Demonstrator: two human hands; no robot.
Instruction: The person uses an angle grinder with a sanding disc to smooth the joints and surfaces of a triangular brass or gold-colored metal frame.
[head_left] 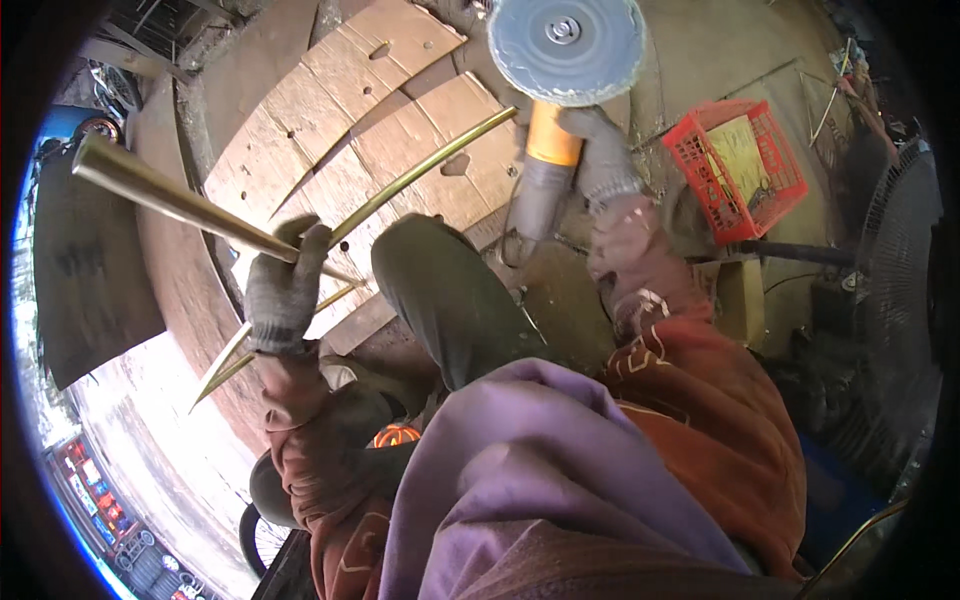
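My left hand [283, 295], in a grey work glove, is closed around brass-coloured metal tubing [180, 203]. One length points toward the far left; another tube [430, 163] slants up to the right, its end short of the grinder. More thin ends stick out below the glove, and how the pieces join is hidden by my hand. On the right, my gloved right hand [607, 152] grips an angle grinder [553, 137] with a yellow-orange body. Its large pale disc [530, 62] faces up at the top of the view. Whether the disc spins I cannot tell.
Flattened cardboard sheets [300, 130] with holes cover the ground ahead. A red plastic crate [695, 190] with a yellowish sheet inside stands to the right, and a large fan [900, 290] is at the far right. My bent knee [430, 290] rises between my arms.
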